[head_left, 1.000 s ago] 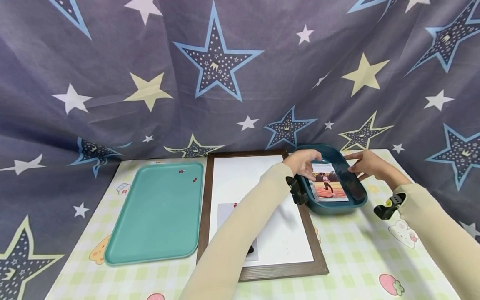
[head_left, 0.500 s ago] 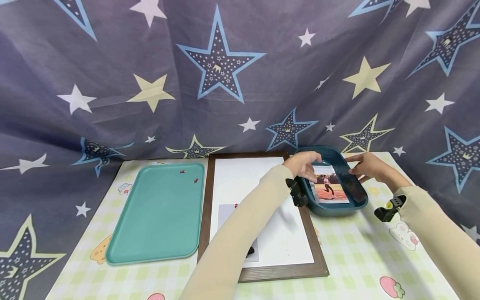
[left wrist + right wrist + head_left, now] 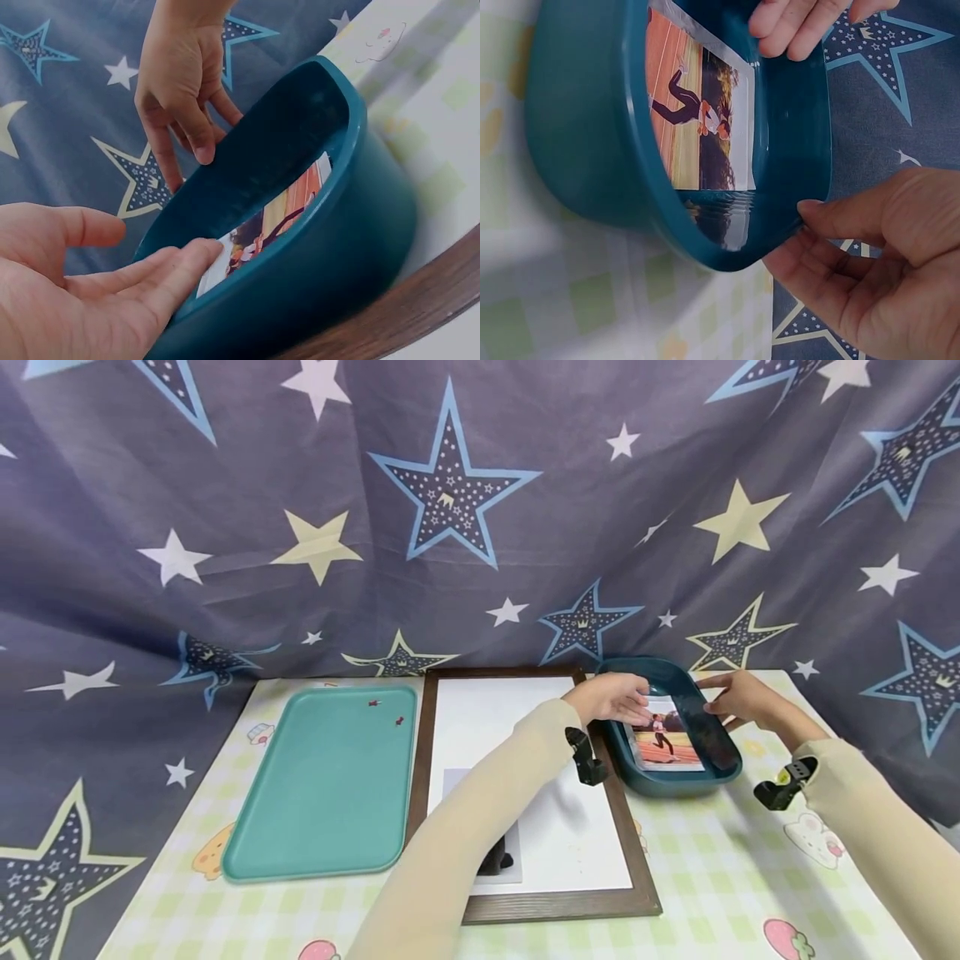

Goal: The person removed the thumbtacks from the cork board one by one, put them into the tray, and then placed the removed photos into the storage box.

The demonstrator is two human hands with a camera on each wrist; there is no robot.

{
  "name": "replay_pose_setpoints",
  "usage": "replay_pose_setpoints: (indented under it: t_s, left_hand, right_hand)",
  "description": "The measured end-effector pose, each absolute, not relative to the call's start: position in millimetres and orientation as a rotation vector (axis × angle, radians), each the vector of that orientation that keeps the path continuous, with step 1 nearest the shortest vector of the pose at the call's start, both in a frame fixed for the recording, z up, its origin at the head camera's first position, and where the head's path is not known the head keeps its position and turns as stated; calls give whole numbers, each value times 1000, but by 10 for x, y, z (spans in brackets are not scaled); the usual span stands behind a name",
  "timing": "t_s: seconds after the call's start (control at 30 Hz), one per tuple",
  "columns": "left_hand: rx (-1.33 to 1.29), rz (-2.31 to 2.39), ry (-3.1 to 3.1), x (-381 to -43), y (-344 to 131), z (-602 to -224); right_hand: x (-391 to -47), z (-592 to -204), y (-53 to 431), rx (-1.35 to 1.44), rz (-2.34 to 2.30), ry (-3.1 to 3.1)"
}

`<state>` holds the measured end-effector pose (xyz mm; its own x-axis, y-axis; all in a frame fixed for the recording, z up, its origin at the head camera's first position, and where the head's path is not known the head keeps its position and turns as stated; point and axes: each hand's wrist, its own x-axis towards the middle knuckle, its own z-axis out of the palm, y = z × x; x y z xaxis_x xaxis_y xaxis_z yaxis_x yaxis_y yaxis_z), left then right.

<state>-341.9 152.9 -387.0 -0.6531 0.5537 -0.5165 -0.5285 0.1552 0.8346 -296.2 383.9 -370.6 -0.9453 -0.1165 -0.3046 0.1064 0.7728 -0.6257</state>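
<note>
A dark teal plastic basin stands at the back right with photo prints lying in it. The photo on top shows a runner on a track. My left hand reaches over the basin's left side, fingers fairly straight and close above the photo's edge; in the left wrist view its fingertips overlap the white border, and whether they touch cannot be told. On the far right side, my right hand pinches the basin's rim, thumb on top and fingers outside.
A brown-framed whiteboard lies mid-table, bearing a grey picture sheet partly hidden by the left sleeve. To its left is a turquoise tray with red pushpins near its top right. A star-print curtain hangs behind the table.
My left hand's fingers have straightened and lifted a little from their downward pose over the photo. The right hand stays at the rim. The head view has shifted slightly.
</note>
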Motion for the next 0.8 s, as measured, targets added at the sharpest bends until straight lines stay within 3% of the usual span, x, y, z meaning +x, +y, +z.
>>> replay_pose_setpoints:
  t_s: [0.8]
  left_hand:
    - [471,1465,1879,-3340,486,-3530]
  right_hand:
    - [-3017,-3725,3701,-11,-909,2711]
